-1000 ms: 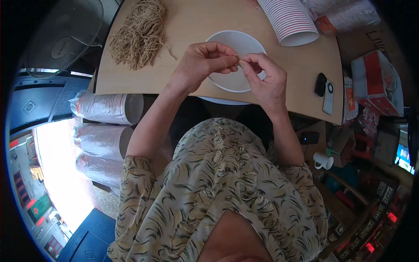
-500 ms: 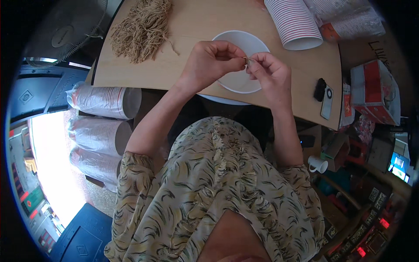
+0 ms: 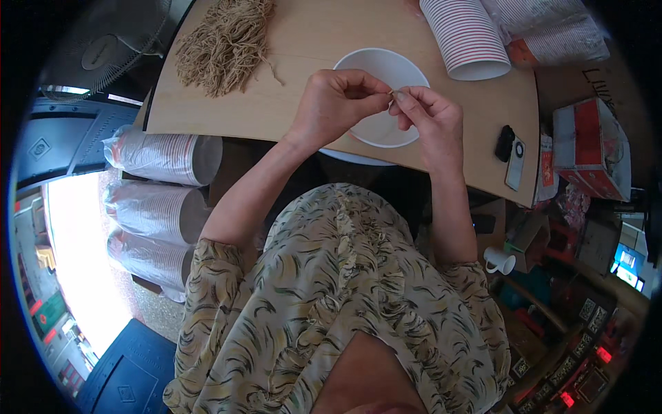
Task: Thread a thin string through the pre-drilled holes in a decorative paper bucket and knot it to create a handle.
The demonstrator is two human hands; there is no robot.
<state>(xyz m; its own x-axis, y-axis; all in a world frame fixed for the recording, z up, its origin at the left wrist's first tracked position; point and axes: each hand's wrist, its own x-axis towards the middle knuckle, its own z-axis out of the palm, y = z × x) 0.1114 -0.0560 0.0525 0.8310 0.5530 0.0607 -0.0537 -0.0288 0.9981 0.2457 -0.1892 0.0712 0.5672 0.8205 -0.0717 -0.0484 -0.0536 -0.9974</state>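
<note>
My left hand (image 3: 348, 103) and my right hand (image 3: 431, 117) meet over a round white bowl (image 3: 379, 131) near the table's front edge. Both are closed in a pinch, fingertips almost touching. Between them is a tiny thin brown strand (image 3: 392, 92), mostly hidden by the fingers; its exact kind I cannot make out. At the far left of the table lies a tangled pile of tan, dry-looking twisted strands (image 3: 227, 48), one loose end pointing toward my left hand.
Stacked paper tubs (image 3: 465, 38) lie at the table's far right, beside more in plastic wrap (image 3: 562, 41). A black object (image 3: 505, 142) and a pale remote-like device (image 3: 515, 165) rest by the right edge. Wrapped tub stacks (image 3: 155, 214) stand left below; a white mug (image 3: 499, 261) sits right.
Both hands stay pinched together over the bowl, shifting very slightly. The right fingers have turned a little around the small strand. Nothing else has visibly moved.
</note>
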